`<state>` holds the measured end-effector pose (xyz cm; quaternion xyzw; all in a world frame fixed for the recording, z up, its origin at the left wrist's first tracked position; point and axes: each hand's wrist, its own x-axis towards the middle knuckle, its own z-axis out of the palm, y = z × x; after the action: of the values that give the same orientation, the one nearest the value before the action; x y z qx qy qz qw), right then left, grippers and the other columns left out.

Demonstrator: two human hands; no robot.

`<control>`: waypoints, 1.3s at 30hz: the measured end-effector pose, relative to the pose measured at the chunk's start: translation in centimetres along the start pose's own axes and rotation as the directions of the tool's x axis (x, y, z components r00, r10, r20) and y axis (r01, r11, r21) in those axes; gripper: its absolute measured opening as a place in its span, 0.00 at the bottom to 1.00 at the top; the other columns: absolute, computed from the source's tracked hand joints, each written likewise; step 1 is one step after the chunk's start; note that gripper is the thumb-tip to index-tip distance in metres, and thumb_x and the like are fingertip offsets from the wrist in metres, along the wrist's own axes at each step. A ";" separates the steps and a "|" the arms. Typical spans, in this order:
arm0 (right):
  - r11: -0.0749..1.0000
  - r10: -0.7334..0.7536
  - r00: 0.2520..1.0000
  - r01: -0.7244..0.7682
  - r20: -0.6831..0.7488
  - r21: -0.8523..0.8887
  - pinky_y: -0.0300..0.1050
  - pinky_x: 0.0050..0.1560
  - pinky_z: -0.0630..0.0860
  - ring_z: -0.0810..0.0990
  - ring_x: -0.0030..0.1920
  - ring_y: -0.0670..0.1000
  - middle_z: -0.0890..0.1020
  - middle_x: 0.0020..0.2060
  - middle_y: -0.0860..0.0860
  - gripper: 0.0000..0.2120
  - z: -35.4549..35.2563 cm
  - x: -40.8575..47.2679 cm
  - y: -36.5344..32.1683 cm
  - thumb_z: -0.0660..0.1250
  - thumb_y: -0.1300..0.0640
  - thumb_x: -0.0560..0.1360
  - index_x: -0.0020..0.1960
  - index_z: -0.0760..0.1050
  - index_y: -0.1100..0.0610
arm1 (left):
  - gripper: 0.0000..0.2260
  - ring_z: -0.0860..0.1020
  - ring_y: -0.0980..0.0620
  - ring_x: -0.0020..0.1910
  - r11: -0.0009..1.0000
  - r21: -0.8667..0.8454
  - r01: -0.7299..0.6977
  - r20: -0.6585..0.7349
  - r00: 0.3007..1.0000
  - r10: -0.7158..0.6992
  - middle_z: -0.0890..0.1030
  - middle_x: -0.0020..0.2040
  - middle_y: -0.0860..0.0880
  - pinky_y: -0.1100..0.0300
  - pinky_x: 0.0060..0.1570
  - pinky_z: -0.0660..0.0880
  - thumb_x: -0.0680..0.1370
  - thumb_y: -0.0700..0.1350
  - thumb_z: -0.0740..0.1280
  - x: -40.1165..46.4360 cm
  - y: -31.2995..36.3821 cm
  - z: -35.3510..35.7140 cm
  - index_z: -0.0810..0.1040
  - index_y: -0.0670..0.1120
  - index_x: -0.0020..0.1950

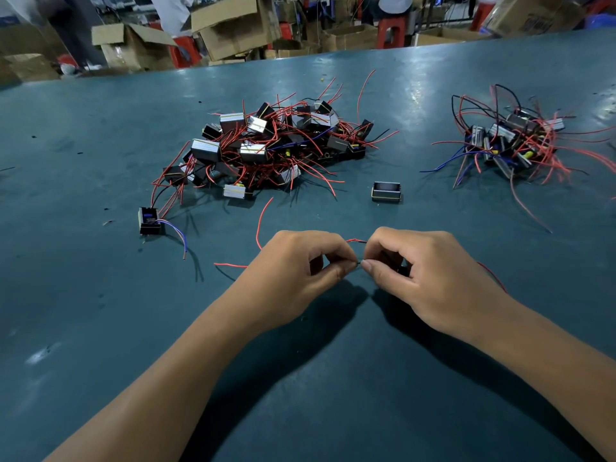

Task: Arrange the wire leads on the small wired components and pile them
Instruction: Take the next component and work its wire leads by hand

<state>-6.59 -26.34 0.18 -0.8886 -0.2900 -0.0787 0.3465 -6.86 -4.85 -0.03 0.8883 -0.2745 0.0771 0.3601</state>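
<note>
A big blue-green desk (100, 135) shines where light hits it. Behind it sit open cardboard boxes (230, 25) and red plastic stools (390, 30) on a messy floor

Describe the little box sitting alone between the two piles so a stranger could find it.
Start at the big tangled pile in the middle of the green table, then look toward the smaller pile on the right. In the gap, nearer the hands, sits a single dark box. Unlike its neighbours, it shows no wires.

Two bare forearms, left hand (300, 261), right hand (423, 271), no sleeves, short-nailed fingers (368, 265).
</note>
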 end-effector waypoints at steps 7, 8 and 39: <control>1.000 -0.018 1.000 0.018 -0.016 -0.004 0.49 0.35 0.70 0.71 0.33 0.47 0.75 0.31 0.42 0.05 0.1 0.0 0.0 0.65 0.50 0.76 0.43 0.73 0.49 | 0.03 0.76 0.50 0.34 1.000 0.012 -0.003 -0.003 1.000 0.003 0.80 0.37 0.55 0.54 0.37 0.72 0.79 0.42 0.71 0.0 -0.1 -0.1 0.83 0.49 0.46; 1.000 -0.015 1.000 0.015 -0.024 -0.002 0.51 0.35 0.71 0.72 0.33 0.48 0.75 0.31 0.42 0.05 0.1 0.1 -0.1 0.64 0.50 0.76 0.43 0.73 0.50 | 0.03 0.76 0.50 0.34 1.000 0.014 -0.003 -0.004 1.000 0.003 0.80 0.37 0.55 0.55 0.37 0.73 0.79 0.42 0.71 0.0 -0.1 -0.1 0.83 0.49 0.46; 0.878 0.375 0.921 -0.316 -0.108 0.359 0.38 0.29 0.80 0.84 0.32 0.43 0.84 0.32 0.50 0.07 0.2 0.4 -1.9 0.67 0.63 0.78 0.42 0.76 0.54 | 0.06 0.75 0.48 0.29 0.956 -0.224 0.187 -0.104 0.971 -0.215 0.82 0.34 0.51 0.50 0.33 0.76 0.80 0.44 0.68 0.1 0.9 0.6 0.78 0.49 0.43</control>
<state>-7.34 -24.90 1.21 -0.8439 -0.1038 -0.0426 0.5247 -7.33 -5.80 0.12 0.8614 -0.1658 0.0666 0.4755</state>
